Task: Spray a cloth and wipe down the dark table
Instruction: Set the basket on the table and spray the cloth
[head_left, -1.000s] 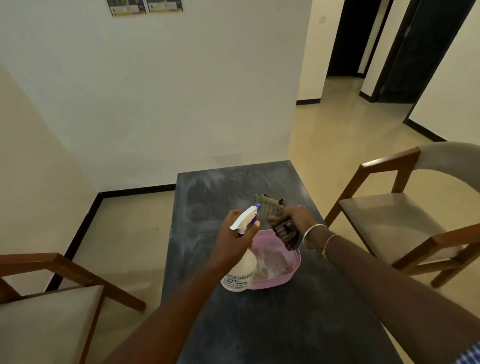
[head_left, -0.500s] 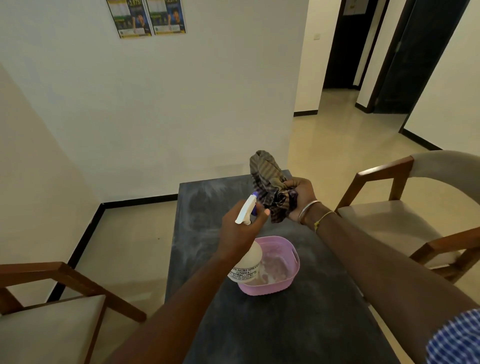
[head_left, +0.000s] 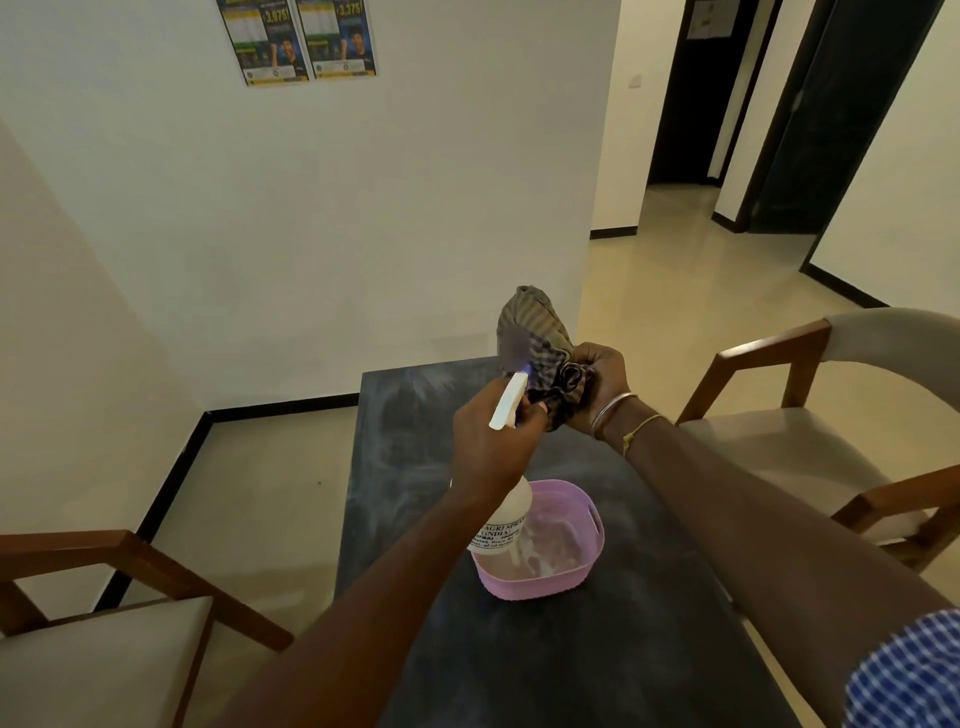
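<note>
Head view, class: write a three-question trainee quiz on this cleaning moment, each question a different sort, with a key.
1. True or false: the spray bottle stands on the dark table.
2. Which hand grips the striped cloth? A left hand B right hand
3. Fill in: the pink basket sits on the ____.

Key: 1 false, it is held in the air, nozzle toward the cloth. 2 B. 3 dark table.

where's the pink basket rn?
Head view, center: pink basket sits on the dark table, just below the spray bottle in the left hand.
</note>
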